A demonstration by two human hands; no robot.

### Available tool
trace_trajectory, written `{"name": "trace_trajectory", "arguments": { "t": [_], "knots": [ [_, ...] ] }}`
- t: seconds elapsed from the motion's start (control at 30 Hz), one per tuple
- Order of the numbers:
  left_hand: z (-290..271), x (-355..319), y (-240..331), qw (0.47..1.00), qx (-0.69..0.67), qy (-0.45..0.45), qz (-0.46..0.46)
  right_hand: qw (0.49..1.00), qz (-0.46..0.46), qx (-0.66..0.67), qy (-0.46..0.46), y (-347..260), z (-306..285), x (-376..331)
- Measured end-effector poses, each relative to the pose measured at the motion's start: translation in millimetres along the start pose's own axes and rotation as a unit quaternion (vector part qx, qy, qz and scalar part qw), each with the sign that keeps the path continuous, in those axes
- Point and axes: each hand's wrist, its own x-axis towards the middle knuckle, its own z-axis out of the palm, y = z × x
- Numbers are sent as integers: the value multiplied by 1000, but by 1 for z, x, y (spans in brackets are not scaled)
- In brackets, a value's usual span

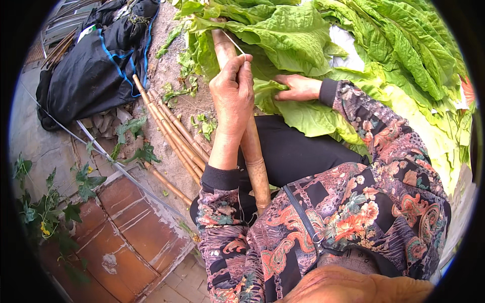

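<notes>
My left hand (pixel 233 88) is closed in a pinch on a thin pale string (pixel 233 41). The string runs taut up to the far end of a thick bamboo pole (pixel 254 159). That pole slants across my lap, its near end against my jacket, and passes behind my left wrist. Large green leaves (pixel 280 35) hang at its far end; how they are attached is hidden. To the right of the pole, my right hand (pixel 299 88) grips a broad light-green leaf (pixel 312 118) near its stem end. Its fingertips are partly covered by the leaf.
A big heap of leaves (pixel 399 45) fills the far right. Several thin bamboo poles (pixel 169 129) lie on the ground at my left, near a black sheet with blue edging (pixel 96 76). Nearer are a vine (pixel 50 197) and a rusty reddish-brown panel (pixel 121 242).
</notes>
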Motion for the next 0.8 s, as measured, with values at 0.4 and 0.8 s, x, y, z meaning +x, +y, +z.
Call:
{"name": "trace_trajectory", "arguments": {
  "t": [0.4,0.8],
  "knots": [
    [-103,31,-156,944,62,-173,-274,954,-132,259,71,-41,-15,132],
    [26,100,-3,900,416,-65,109,876,-148,298,348,-2,-56,192]
  ]
}}
